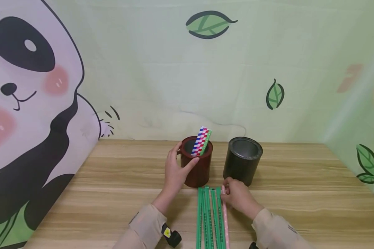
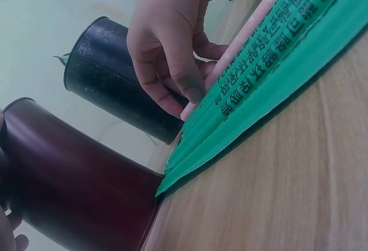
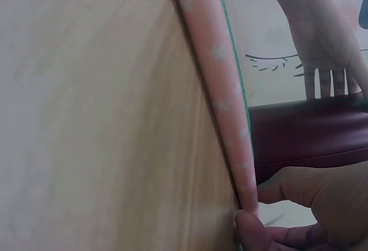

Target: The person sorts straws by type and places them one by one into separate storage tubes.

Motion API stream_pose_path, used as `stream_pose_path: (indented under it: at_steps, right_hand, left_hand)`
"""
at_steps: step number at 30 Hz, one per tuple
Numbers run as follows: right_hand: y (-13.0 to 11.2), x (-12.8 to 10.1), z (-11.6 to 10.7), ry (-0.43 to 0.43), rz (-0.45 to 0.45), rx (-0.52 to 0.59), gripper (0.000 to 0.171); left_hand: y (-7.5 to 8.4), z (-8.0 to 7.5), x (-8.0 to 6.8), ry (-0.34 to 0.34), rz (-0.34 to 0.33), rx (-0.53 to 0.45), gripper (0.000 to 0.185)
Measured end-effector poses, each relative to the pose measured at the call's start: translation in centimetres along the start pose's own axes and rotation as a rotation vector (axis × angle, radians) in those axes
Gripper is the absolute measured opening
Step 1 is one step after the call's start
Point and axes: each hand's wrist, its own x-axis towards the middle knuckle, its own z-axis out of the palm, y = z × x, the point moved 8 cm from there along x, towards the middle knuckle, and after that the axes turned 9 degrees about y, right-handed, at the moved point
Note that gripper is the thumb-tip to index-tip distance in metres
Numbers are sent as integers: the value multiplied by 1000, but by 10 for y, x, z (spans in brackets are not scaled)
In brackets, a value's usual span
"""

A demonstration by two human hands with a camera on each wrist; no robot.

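My left hand [image 1: 175, 173] holds a dark red cup [image 1: 199, 171] around its rim, thumb in front and fingers on the left side. Striped and green dotted paper straws [image 1: 201, 141] stand tilted inside that cup. In the right wrist view, the left hand's fingers [image 3: 324, 81] lie against the dark red wall. My right hand [image 1: 238, 196] pinches the upper end of a pink straw [image 3: 221, 90] with white stars, which lies on the table. Immediately left of it lie several green-wrapped straws [image 1: 210, 218], side by side, with black printing visible in the left wrist view.
A black cup [image 1: 242, 166] stands right of the dark red one, just beyond my right hand. The wood-grain table [image 1: 127, 173] ends at a printed cloth backdrop [image 1: 156, 86] with a panda and leaves.
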Motion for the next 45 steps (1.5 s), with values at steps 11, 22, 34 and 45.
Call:
stream_pose_path:
  at_steps: [11,22,34,45]
  right_hand:
    - [0,-1,1,-10,6,0,25]
    - [-1,-1,-3,2,-3,-39,29]
    - [-16,5,-29,17,-70,30,35]
    - [-47,8,-73,57,-209,91,41]
  left_hand:
    - [1,0,-1,0,5,1,79]
    - [0,1,-1,-3,-14,-4,79]
    - [0,0,-1,0,5,-4,80]
    - [2,-1,-1,9,15,0,79]
